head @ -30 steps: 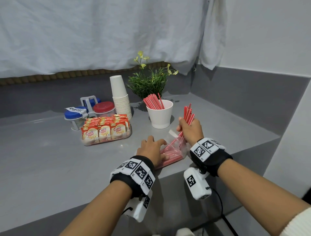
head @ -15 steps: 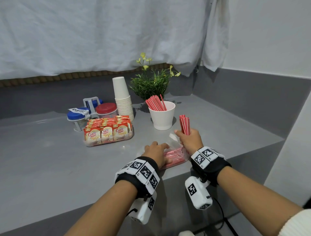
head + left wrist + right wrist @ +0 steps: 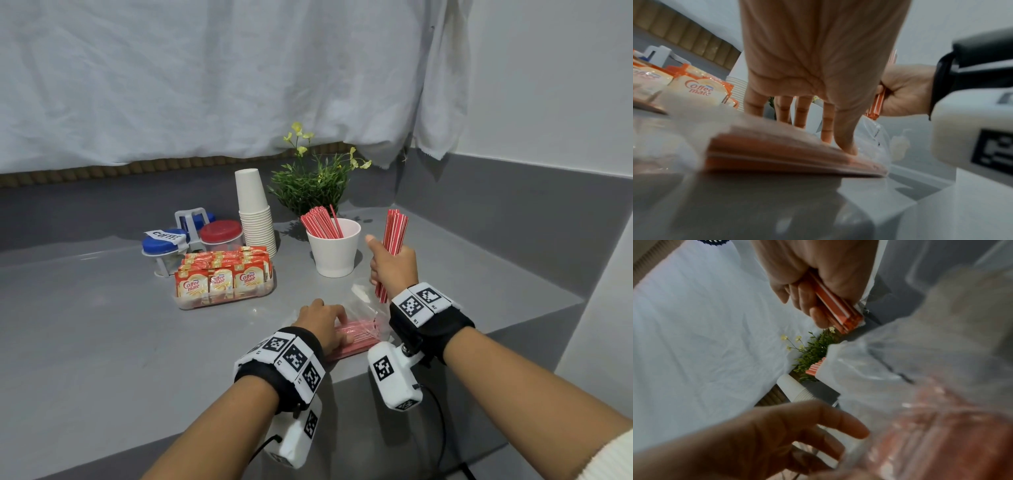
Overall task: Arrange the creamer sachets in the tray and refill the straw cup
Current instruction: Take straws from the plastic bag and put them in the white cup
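My right hand [image 3: 392,265] grips a bundle of red-and-white straws [image 3: 394,233] upright, just right of the white straw cup [image 3: 335,253], which holds several straws. The same bundle of straws [image 3: 835,305] shows in my fist in the right wrist view. My left hand [image 3: 322,323] presses with straight fingers [image 3: 827,123] on a clear plastic bag of straws [image 3: 356,334] lying near the counter's front edge. A clear tray [image 3: 226,301] packed with Coffee-mate creamer sachets [image 3: 219,277] stands to the left of the cup.
Behind the tray stand a stack of white paper cups [image 3: 255,216], a rack with blue-lidded [image 3: 164,241] and red-lidded [image 3: 221,231] jars, and a small green plant [image 3: 313,185]. A white cloth hangs over the back wall. The counter edge [image 3: 445,346] runs just under my wrists.
My right hand has pulled the straw bundle fully out of the bag and lifted it upright toward the cup. The left hand stays on the bag.
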Action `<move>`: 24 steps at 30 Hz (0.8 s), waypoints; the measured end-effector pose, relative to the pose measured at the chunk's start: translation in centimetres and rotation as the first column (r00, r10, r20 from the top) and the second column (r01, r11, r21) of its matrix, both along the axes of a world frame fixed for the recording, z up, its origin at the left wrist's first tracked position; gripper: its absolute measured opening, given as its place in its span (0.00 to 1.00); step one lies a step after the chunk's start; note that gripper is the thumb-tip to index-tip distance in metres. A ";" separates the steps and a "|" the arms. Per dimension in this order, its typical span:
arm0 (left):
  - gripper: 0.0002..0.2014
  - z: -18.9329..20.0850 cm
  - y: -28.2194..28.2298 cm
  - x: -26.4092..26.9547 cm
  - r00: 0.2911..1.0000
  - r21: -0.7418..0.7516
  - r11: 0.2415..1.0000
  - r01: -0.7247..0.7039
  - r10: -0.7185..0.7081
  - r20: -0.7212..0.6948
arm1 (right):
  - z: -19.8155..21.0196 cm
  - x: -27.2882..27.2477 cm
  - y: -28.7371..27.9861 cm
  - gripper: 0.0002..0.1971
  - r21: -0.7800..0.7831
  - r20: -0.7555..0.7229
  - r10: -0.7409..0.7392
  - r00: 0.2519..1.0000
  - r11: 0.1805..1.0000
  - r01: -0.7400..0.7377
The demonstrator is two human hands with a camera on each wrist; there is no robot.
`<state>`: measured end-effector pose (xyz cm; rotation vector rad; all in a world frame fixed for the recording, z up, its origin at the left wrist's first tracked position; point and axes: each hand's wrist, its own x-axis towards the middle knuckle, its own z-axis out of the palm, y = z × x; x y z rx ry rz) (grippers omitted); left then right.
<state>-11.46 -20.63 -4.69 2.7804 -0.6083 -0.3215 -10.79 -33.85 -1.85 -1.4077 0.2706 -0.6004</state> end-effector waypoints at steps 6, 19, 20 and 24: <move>0.24 0.1 0.0 0.0 1.000 -0.001 1.000 -0.005 0.005 -0.011 | 0.9 -0.1 1.1 0.14 -0.107 0.064 0.048 0.997 0.993 -0.041; 0.25 1.5 0.0 0.5 0.999 0.020 0.999 0.036 -0.036 0.005 | -2.8 0.3 1.4 0.15 -0.167 -0.111 0.055 0.992 0.983 -0.073; 0.24 2.2 0.1 0.8 0.998 0.006 0.999 0.047 -0.048 0.035 | -2.2 0.5 1.3 0.14 -0.171 -0.105 0.053 0.993 0.983 -0.071; 0.21 6.2 0.6 2.6 0.986 -0.078 0.996 0.053 -0.041 0.159 | 0.4 1.7 1.0 0.16 -0.177 -0.044 0.042 0.998 0.983 -0.049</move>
